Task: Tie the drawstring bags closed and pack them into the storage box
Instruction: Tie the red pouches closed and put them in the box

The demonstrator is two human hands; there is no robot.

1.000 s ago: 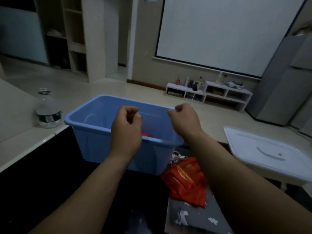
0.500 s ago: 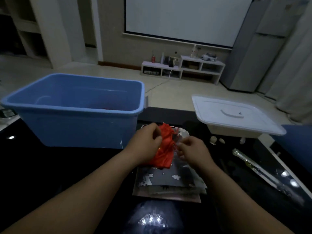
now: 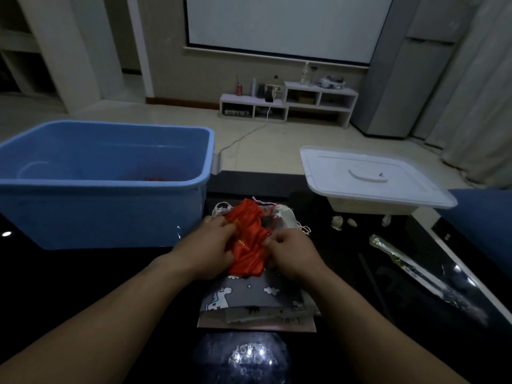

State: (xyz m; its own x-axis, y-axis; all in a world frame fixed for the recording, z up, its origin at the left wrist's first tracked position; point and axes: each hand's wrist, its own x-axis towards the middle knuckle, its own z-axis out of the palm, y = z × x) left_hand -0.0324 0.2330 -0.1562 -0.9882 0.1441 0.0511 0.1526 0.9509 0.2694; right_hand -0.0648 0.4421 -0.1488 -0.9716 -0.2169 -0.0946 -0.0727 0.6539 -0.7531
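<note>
The left hand [image 3: 206, 249] and right hand [image 3: 295, 253] both clench the red drawstring bag [image 3: 246, 245] atop a unicorn-print bag [image 3: 249, 296]. The blue storage box [image 3: 97, 214] stands at ten o'clock.

My feed is dim and bluish all over. The pale projection screen [image 3: 277, 23] on the far wall is the brightest patch, I see no hard shadows, and only the red bag [image 3: 246, 245] keeps strong colour. The glossy black table [image 3: 69, 273] throws a cluster of white glare spots back at me near the bottom edge, and the crinkled plastic wrapper [image 3: 410, 268] glints and smears. Straight lines bow toward the edges, and the lower corners look stretched.
</note>
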